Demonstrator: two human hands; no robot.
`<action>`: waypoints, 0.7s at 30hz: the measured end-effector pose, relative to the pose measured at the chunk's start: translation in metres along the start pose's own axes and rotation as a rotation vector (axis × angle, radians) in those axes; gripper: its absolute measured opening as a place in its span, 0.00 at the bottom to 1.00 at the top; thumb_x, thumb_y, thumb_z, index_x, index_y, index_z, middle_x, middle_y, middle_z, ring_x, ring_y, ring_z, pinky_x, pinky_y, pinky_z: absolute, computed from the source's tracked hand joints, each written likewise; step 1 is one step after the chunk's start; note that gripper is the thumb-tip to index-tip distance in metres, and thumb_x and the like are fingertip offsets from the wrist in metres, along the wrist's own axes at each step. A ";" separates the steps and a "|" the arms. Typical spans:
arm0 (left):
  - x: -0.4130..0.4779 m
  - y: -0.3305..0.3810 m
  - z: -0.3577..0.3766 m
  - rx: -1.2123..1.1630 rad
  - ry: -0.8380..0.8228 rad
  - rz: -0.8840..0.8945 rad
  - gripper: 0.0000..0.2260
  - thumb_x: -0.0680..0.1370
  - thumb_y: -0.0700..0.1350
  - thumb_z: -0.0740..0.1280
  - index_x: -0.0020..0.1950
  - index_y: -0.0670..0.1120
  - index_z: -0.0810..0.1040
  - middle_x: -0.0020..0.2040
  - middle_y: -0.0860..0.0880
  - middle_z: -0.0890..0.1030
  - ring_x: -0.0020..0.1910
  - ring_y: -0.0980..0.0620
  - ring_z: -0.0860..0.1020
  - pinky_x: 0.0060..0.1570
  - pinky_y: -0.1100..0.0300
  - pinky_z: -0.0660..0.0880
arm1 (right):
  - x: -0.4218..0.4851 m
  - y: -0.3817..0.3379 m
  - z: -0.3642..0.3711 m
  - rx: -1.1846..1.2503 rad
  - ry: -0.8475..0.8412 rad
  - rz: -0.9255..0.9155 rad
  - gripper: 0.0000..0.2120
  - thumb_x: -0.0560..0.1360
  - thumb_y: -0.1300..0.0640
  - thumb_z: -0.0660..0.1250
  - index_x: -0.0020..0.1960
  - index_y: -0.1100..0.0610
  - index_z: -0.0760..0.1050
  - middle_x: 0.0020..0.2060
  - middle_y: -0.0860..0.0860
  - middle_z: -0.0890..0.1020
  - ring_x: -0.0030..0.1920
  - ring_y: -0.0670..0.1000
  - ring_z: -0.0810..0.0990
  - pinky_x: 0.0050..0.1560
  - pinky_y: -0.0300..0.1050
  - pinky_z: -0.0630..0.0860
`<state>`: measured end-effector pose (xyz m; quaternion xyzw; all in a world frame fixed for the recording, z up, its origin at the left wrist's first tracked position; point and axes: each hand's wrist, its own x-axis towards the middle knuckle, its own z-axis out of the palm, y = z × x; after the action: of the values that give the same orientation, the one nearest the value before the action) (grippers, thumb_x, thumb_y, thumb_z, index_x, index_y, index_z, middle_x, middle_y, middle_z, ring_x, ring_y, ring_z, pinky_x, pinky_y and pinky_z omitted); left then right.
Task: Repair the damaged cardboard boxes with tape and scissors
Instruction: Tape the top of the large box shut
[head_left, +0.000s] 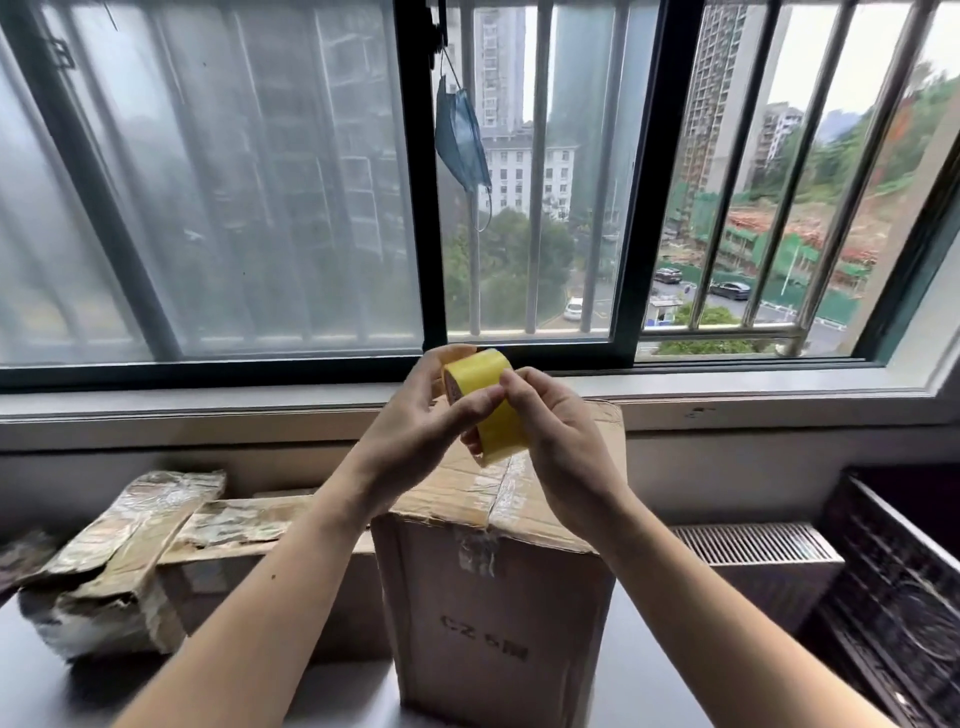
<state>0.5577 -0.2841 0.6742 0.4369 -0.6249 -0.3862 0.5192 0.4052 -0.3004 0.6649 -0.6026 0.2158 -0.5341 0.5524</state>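
dark table (62, 691) | barred window (540, 171) | both hands grip tape roll (488, 400)

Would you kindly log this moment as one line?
hands: both hold tape | box: upright below | scissors: unseen

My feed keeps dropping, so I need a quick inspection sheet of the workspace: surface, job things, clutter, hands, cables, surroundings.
Surface: dark tabletop below the window sill.
Job's things: yellow tape roll held up in both hands; upright box directly beneath, old tape along its top seam; torn box at left, flaps crushed and ragged. Scissors: nothing seen.
Clutter: blue face mask hanging from the window frame.
Hands: left hand grips the roll; right hand pinches at its outer wrap, probably picking for the tape end.
Cables: nothing seen.
Surroundings: barred window facing high-rises and parked cars; slatted vent and dark crate at right.
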 end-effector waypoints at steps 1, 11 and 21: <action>0.001 0.003 -0.001 0.077 -0.022 0.027 0.27 0.71 0.56 0.73 0.68 0.54 0.72 0.58 0.49 0.79 0.53 0.56 0.81 0.48 0.63 0.77 | 0.000 -0.001 -0.003 -0.034 0.013 0.000 0.12 0.84 0.58 0.58 0.48 0.64 0.74 0.34 0.53 0.81 0.32 0.51 0.80 0.33 0.44 0.77; 0.009 0.032 -0.010 0.313 -0.257 0.035 0.16 0.72 0.52 0.75 0.56 0.48 0.78 0.47 0.46 0.83 0.48 0.49 0.83 0.50 0.54 0.80 | 0.017 -0.017 -0.031 -0.447 -0.163 0.033 0.29 0.79 0.43 0.67 0.45 0.72 0.78 0.33 0.65 0.79 0.31 0.54 0.74 0.30 0.44 0.67; 0.011 0.024 -0.002 0.125 0.163 0.043 0.10 0.75 0.54 0.71 0.55 0.53 0.81 0.46 0.37 0.79 0.44 0.42 0.81 0.39 0.46 0.81 | 0.019 -0.006 -0.028 -0.639 0.201 -0.272 0.21 0.74 0.36 0.67 0.53 0.53 0.72 0.46 0.50 0.79 0.47 0.47 0.79 0.49 0.40 0.76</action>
<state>0.5557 -0.2866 0.7009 0.4848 -0.6127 -0.2982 0.5483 0.3851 -0.3267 0.6728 -0.7125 0.3432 -0.5647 0.2360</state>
